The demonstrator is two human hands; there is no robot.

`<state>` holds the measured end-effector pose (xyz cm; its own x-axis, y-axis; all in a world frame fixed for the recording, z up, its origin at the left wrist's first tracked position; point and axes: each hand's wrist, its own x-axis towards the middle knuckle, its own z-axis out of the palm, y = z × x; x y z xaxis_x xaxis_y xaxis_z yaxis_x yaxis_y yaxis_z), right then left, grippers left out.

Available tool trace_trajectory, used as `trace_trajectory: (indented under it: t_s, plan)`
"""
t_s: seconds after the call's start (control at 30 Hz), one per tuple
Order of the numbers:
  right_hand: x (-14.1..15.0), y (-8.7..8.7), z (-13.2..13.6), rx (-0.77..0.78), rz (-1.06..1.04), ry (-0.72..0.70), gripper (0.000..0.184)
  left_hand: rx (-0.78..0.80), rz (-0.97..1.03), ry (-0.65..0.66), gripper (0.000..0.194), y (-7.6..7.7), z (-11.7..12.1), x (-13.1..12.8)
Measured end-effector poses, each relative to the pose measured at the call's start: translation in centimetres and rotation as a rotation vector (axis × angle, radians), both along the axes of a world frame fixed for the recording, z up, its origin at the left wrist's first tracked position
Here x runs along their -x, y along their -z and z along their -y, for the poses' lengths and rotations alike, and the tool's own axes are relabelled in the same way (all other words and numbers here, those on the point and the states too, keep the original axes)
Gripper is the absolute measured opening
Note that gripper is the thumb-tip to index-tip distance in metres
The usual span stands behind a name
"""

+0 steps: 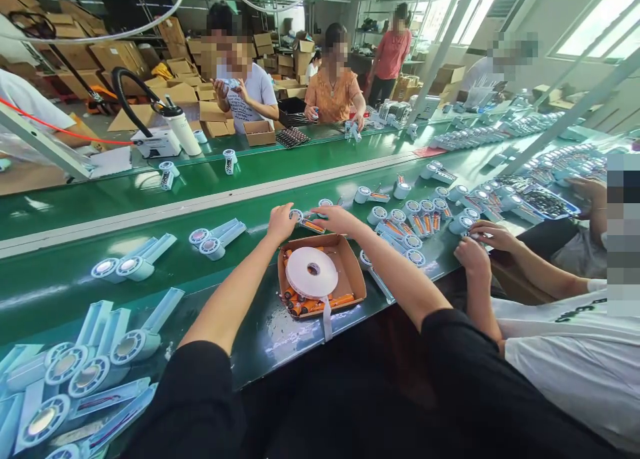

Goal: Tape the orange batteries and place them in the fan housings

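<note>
A light-blue handheld fan housing (297,216) lies between my hands on the green belt, an orange battery (313,226) in its handle. My left hand (281,223) is closed at the round head of this housing. From the other side, my right hand (334,218) reaches in with its fingers bent at the handle and battery; the exact grip is small to see. Just below my hands stands a cardboard box (356,272) with orange batteries (295,307) inside. On top of them rests a roll of white tape (305,280), its loose end hanging over the box's front.
Blue fan housings (133,267) lie in groups to the left, with more piled at the near left. Battery-fitted housings (425,219) spread to the right, beside a co-worker's hands (475,249). Other people sit across the belt (240,209). A metal post (555,126) slants at right.
</note>
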<state>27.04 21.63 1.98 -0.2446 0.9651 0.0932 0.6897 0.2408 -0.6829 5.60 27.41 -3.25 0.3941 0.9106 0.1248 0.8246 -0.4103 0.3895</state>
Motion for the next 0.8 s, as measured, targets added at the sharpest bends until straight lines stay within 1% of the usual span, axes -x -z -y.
trace_trajectory:
  t_s: [0.07,0.13,0.2,0.23,0.27,0.33,0.43,0.47,0.5,0.57,0.6,0.67,0.7,0.73,0.77,0.8]
  plan:
    - [-3.1,0.9,3.9,-0.046,-0.099,0.07,0.032,0.003,-0.003,0.095,0.055,-0.6,3.3,1.2]
    - [-6.0,2.7,8.4,-0.127,-0.318,0.204,0.036,0.057,-0.044,0.299,0.059,-1.0,7.1,1.9]
    - [-8.1,4.8,12.7,-0.11,-0.45,0.289,0.043,0.129,-0.144,0.512,0.056,-1.3,10.6,1.9]
    - [-8.7,5.6,14.5,-0.086,-0.493,0.32,0.046,0.164,-0.205,0.568,0.054,-1.5,12.0,1.9]
    - [-9.1,6.2,16.0,-0.061,-0.524,0.347,0.05,0.192,-0.262,0.589,0.054,-1.8,13.1,1.8]
    - [-9.3,6.8,17.9,-0.032,-0.562,0.387,0.053,0.225,-0.322,0.565,0.055,-2.5,14.4,2.0]
    - [-8.6,6.2,18.9,-0.031,-0.585,0.412,0.052,0.214,-0.274,0.531,0.053,-3.6,15.6,3.5]
    - [-8.1,5.8,19.1,-0.025,-0.595,0.409,0.051,0.179,-0.232,0.481,0.053,-3.9,16.2,4.3]
    - [-7.3,5.5,19.2,-0.004,-0.608,0.393,0.05,0.121,-0.185,0.401,0.055,-4.0,16.9,5.1]
    - [-5.1,4.9,19.5,0.098,-0.644,0.297,0.049,-0.06,-0.083,0.207,0.059,-4.0,18.7,6.5]
    - [-3.6,4.8,19.7,0.18,-0.669,0.207,0.052,-0.16,-0.037,0.134,0.061,-3.8,19.6,7.1]
    - [-0.1,4.7,20.1,0.365,-0.71,-0.024,0.065,-0.301,0.027,0.062,0.062,-3.3,21.3,8.2]
    - [1.6,4.7,20.4,0.438,-0.706,-0.139,0.064,-0.33,0.045,0.041,0.062,-3.0,21.9,8.7]
    - [3.1,4.7,20.6,0.482,-0.672,-0.25,0.055,-0.339,0.061,0.009,0.062,-2.7,22.4,9.3]
    - [4.2,4.6,20.8,0.496,-0.606,-0.364,0.045,-0.333,0.084,-0.045,0.062,-2.4,22.7,10.0]
    - [4.9,4.4,20.8,0.484,-0.514,-0.487,0.04,-0.318,0.123,-0.121,0.062,-2.0,23.0,10.8]
